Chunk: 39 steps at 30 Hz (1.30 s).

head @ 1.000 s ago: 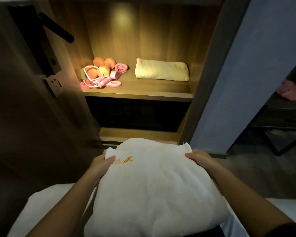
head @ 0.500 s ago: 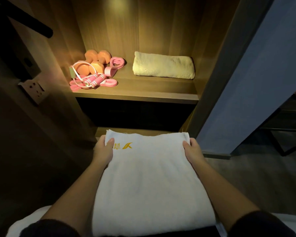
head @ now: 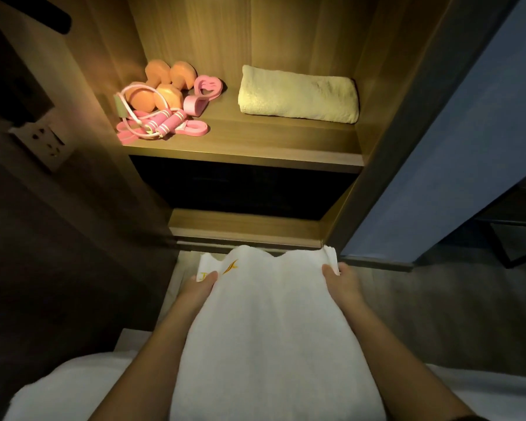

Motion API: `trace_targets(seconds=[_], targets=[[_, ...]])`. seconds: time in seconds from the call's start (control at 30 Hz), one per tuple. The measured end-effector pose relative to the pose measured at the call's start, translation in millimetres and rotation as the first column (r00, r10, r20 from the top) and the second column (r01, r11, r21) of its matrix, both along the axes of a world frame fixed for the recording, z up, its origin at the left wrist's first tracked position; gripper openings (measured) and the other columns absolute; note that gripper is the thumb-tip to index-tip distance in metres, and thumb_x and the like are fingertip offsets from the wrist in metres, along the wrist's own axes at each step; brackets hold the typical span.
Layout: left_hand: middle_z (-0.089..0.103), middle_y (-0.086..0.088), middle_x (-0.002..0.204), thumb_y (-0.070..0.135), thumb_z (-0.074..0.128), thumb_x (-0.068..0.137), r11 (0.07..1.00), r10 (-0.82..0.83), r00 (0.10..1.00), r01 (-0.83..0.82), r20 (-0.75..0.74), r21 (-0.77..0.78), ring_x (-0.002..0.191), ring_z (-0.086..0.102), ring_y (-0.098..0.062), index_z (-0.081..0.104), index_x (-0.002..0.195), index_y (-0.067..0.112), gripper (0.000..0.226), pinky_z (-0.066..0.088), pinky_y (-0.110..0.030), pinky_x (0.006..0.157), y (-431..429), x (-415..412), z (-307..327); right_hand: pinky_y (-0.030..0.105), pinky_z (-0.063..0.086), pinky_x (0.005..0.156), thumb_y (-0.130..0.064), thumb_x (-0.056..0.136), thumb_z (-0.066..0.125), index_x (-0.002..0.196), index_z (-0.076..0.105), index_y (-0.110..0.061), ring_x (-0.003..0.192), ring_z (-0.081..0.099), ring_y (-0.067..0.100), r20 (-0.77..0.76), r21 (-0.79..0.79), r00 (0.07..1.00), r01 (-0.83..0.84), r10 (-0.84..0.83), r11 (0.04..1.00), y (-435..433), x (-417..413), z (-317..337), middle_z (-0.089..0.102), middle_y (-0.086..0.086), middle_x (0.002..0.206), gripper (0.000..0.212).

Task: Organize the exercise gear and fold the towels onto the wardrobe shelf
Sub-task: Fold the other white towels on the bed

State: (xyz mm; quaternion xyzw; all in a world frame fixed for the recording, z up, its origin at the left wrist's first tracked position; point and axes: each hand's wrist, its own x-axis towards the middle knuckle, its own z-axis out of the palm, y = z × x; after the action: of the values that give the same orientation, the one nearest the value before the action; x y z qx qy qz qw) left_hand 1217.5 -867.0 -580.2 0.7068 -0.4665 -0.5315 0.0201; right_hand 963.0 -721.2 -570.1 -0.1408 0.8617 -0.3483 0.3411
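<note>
A folded white towel [head: 271, 329] with a yellow logo hangs between my hands, in front of the wardrobe. My left hand [head: 199, 288] grips its far left corner and my right hand [head: 342, 281] grips its far right corner. On the lit wardrobe shelf [head: 255, 144] a folded pale yellow towel [head: 298, 94] lies at the right. At the shelf's left sit orange dumbbells [head: 161, 86], a pink jump rope [head: 161, 121], a pink band [head: 192, 129] and a pink heart-shaped grip [head: 207, 89].
A dark compartment [head: 240, 189] lies below the shelf, with a lower wooden ledge [head: 243, 227]. A blue-grey wardrobe door [head: 453, 147] stands open at the right. A wall socket [head: 46, 139] is on the left. White bedding [head: 67, 387] lies beneath my arms.
The towel's far edge has sagged in the middle and my hands have drawn a little closer to me. The view has moved nearer the wardrobe.
</note>
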Motion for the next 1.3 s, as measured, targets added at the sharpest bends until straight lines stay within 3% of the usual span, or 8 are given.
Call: trace_targets(seconds=[0.2,0.5,0.6,0.7,0.8,1.03,1.2,1.3], targets=[[0.061,0.002,0.085,0.051,0.048,0.096,0.980,-0.083,0.997,0.082,-0.001,-0.181,0.076,0.059,-0.017,0.056,0.106,0.020,0.034,0.038,-0.026,0.055,56,36,22,0.038,0.045,0.087,-0.035,0.102,0.045,0.135,0.052,-0.012,0.106,0.058,0.026,0.031,0.012,0.995,-0.096,0.095,0.995,51,15,24,0.060,0.012,0.127,0.041],[0.059,0.004,0.087,0.052,0.052,0.094,0.961,-0.110,0.994,0.110,0.014,-0.252,0.077,0.057,-0.015,0.052,0.104,0.024,0.029,0.040,-0.025,0.056,105,65,38,0.036,0.044,0.082,-0.038,0.101,0.046,0.129,0.055,-0.011,0.095,0.056,0.020,0.008,0.018,0.987,-0.162,0.162,0.987,113,35,34,0.060,0.005,0.111,0.039],[0.058,-0.004,0.112,0.045,0.053,0.096,0.883,-0.132,0.990,0.141,0.051,-0.447,0.086,0.058,-0.016,0.056,0.109,0.020,0.029,0.044,-0.028,0.064,107,65,41,0.035,0.047,0.085,-0.043,0.099,0.047,0.121,0.059,-0.012,0.098,0.056,0.018,-0.328,0.118,0.921,-0.181,0.210,0.976,116,39,33,0.060,0.007,0.121,0.039],[0.062,0.018,0.106,0.040,0.056,0.096,0.723,-0.197,0.969,0.039,-0.151,-0.690,0.088,0.063,-0.008,0.058,0.106,0.035,0.012,0.046,-0.014,0.062,109,62,56,0.017,0.041,0.081,-0.041,0.097,0.051,0.120,0.057,-0.023,0.095,0.054,0.002,-0.524,-0.184,0.835,-0.302,0.166,0.935,117,44,43,0.058,-0.010,0.115,0.030],[0.068,0.023,0.092,0.035,0.055,0.095,0.710,-0.240,0.898,-0.097,-0.369,-0.698,0.083,0.066,0.003,0.059,0.096,0.052,0.017,0.051,-0.011,0.059,113,63,72,0.015,0.044,0.072,-0.046,0.093,0.045,0.110,0.050,-0.039,0.090,0.059,-0.005,-0.397,-0.412,0.901,-0.345,0.175,0.843,122,45,53,0.058,-0.027,0.095,0.019],[0.073,0.017,0.095,0.026,0.054,0.099,0.719,-0.189,0.776,-0.308,-0.602,-0.623,0.084,0.070,-0.001,0.067,0.099,0.049,0.027,0.057,-0.018,0.066,99,75,112,0.013,0.052,0.064,-0.047,0.093,0.047,0.105,0.060,-0.044,0.082,0.064,0.001,-0.240,-0.697,0.966,-0.239,0.095,0.676,116,33,101,0.066,-0.019,0.095,0.018],[0.074,-0.003,0.107,0.035,0.058,0.094,0.867,-0.044,0.731,-0.311,-0.681,-0.390,0.092,0.072,-0.021,0.069,0.104,0.031,0.016,0.056,-0.037,0.074,61,58,109,0.022,0.055,0.059,-0.058,0.089,0.049,0.097,0.064,-0.043,0.084,0.069,0.008,-0.001,-0.565,0.996,-0.073,0.088,0.822,75,18,103,0.071,-0.014,0.094,0.023],[0.068,-0.009,0.115,0.024,0.057,0.098,0.913,0.096,0.853,-0.281,-0.513,-0.297,0.078,0.066,-0.017,0.065,0.112,0.014,0.019,0.053,-0.024,0.066,42,38,79,0.041,0.054,0.086,-0.043,0.100,0.047,0.106,0.062,-0.021,0.099,0.066,0.027,0.096,-0.290,0.992,-0.049,0.079,0.956,46,10,69,0.069,0.003,0.104,0.028]])
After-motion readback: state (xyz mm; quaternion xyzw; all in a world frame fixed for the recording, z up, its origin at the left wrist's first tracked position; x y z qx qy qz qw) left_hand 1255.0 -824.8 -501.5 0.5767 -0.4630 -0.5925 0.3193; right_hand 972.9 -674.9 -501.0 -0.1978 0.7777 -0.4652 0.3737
